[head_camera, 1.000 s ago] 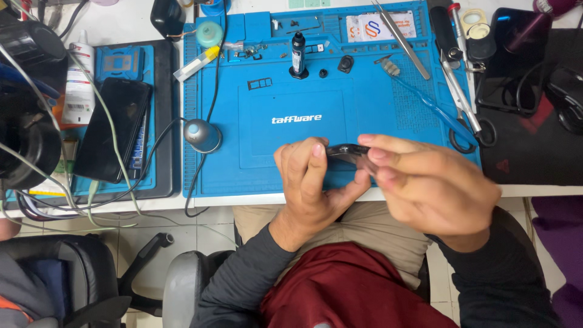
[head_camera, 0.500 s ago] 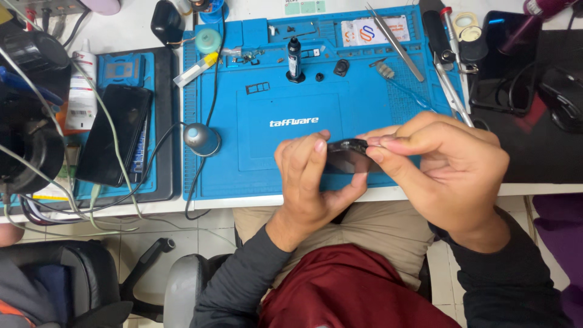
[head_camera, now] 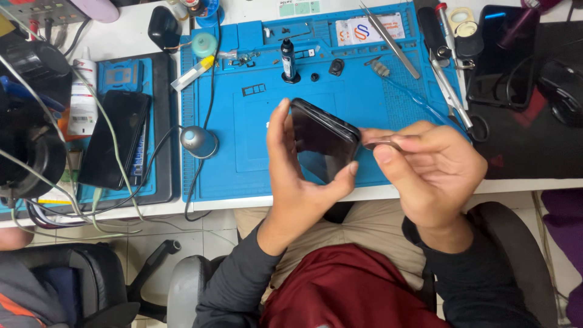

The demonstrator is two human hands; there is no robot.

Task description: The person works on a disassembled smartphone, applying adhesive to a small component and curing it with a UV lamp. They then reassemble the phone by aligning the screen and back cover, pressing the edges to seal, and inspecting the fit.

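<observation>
Phone [head_camera: 323, 143], a flat black slab with rounded corners and a glossy dark glass face, sits tilted above the near edge of the blue mat [head_camera: 243, 164], held up off it. The left hand [head_camera: 297, 182] wraps it from below: thumb curled over the lower right corner, fingers stretched straight up along the left edge, palm half open. The right hand [head_camera: 428, 173] is closed in a pinch around a thin metal tool [head_camera: 379, 144], whose flat shiny tip meets the phone's right edge.

The mat is smooth rubbery silicone with moulded trays along its far side, holding small screws and parts. A small black bottle [head_camera: 288, 61] stands upright there, and long steel tweezers [head_camera: 388, 39] lie slanted near the far right corner. A round grey metal knob [head_camera: 198, 141] with a black cable rests on the mat's left part. A second dark phone [head_camera: 115, 138] lies flat on another mat to the left.
</observation>
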